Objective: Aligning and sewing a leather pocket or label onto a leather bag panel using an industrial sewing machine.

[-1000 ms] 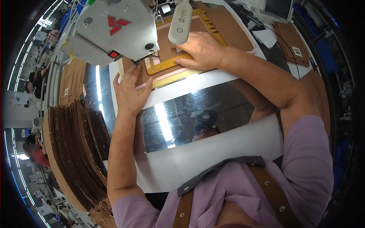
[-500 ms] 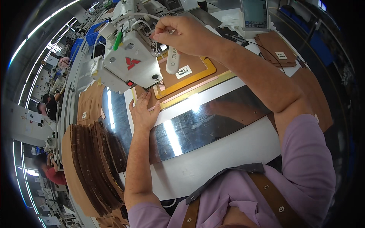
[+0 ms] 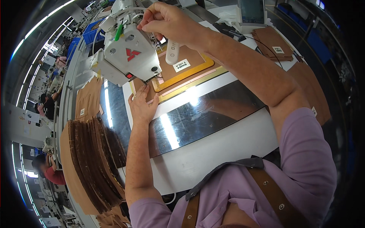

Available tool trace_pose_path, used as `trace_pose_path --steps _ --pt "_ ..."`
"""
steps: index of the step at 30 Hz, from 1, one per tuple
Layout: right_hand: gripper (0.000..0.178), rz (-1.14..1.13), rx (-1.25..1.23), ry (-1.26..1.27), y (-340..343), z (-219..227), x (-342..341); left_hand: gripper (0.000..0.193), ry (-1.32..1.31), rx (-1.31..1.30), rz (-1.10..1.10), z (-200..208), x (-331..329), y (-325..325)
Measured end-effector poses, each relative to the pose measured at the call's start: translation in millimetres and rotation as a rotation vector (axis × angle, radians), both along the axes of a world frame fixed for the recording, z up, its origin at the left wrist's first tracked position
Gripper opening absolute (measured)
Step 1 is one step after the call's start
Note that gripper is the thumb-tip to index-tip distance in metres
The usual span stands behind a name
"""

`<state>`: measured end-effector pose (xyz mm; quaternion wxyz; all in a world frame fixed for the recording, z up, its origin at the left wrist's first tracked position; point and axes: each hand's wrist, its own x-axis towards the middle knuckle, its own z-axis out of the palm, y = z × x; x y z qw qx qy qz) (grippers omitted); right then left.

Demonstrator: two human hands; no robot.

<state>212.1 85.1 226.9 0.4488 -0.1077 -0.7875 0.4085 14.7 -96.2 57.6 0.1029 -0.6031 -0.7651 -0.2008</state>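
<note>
My left hand (image 3: 143, 104) lies with its fingers stretched out on the front left corner of a brown panel (image 3: 197, 56), close by the needle area of a white sewing machine head (image 3: 131, 57). A yellow clamp frame (image 3: 186, 81) rests over the panel, which bears a white label (image 3: 181, 65). Raised beside the machine head's upper right side, my right hand (image 3: 165, 21) has thumb and forefinger pinched together; whatever is between them is too small to make out. Below that hand hangs a slim white device (image 3: 172, 53). A green stick-like piece (image 3: 119, 32) sits on the machine head.
A tall stack of brown pieces (image 3: 85, 163) stands at my left, with flat brown panels (image 3: 88, 98) behind it. More brown panels (image 3: 272, 45) lie at the right, near a screen (image 3: 251, 12). A shiny metal plate (image 3: 205, 110) spans the table before me.
My right hand has moved left, closer to the machine head, still pinched. My left hand stays on the panel. The whole view has shifted slightly.
</note>
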Motion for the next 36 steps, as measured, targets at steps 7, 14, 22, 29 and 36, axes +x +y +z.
trace_pose_path --steps 7,14,22,29,36 --pt "0.018 -0.409 0.457 -0.157 0.8 -2.7 50.9 0.054 -0.007 0.017 0.001 -13.2 -2.9 5.4" --pt "0.040 -0.619 0.254 -0.765 106.9 -132.5 132.3 0.055 0.011 -0.004 -0.003 -17.2 4.7 16.6" --pt "0.062 -0.776 0.315 -0.966 110.7 -183.2 163.3 0.057 0.027 0.003 0.012 -23.7 11.6 25.2" --pt "0.062 -0.701 0.209 -0.978 120.5 -179.1 162.9 0.058 0.053 -0.021 0.047 -22.3 15.5 32.4" --pt "0.054 -0.676 0.181 -0.923 120.8 -189.8 155.5 0.058 0.016 -0.032 0.062 -25.8 8.5 28.3"
